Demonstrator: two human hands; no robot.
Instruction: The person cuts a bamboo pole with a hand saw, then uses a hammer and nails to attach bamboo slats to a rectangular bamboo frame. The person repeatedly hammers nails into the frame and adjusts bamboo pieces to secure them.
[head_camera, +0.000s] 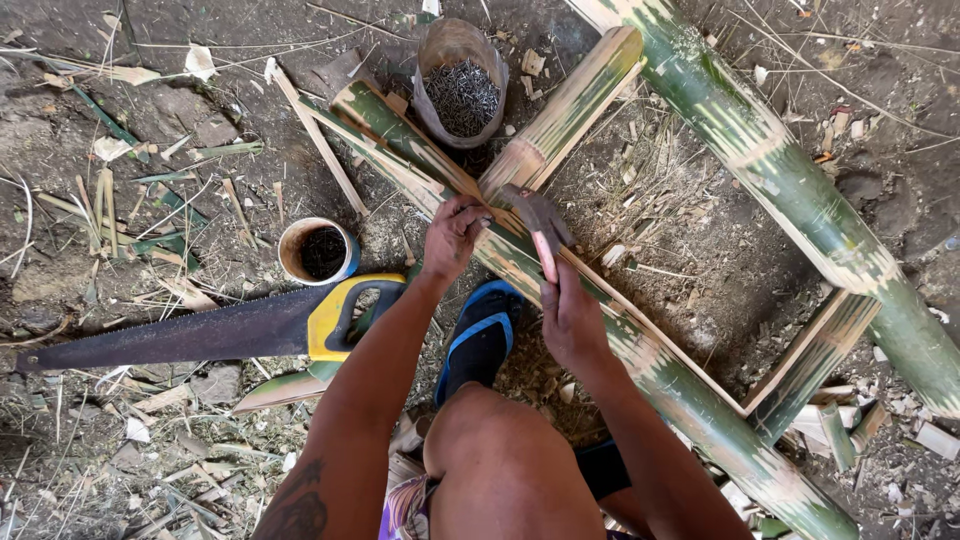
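I see the hammer (540, 222) gripped in my right hand (572, 318), fingers wrapped tight round the lower end of its pale handle. The handle's long axis runs nearly straight away from me, tilted slightly left, so the dark head sits just beyond the hand and above the bamboo pole (640, 350). That pole lies under both hands on a diagonal, from far left down to near right.

My left hand (452, 236) is to the left of the hammer head and about level with it, fingers pinched narrowly together on the pole's upper face. It may be steadying a nail there, but anything between the fingertips is too small for me to tell. This hand is the one nearer the spot under the hammer head; the two are close but apart.

Just beyond the hammer head a shorter bamboo crosspiece (565, 110) meets the pole. Further out past the left hand stands a cut container of dark nails (462, 95). Left of that hand sits a smaller round tub (318, 250), and nearer me a handsaw (200, 330) with a yellow grip lies flat on the littered ground. My blue sandal (480, 335) rests between the forearms.
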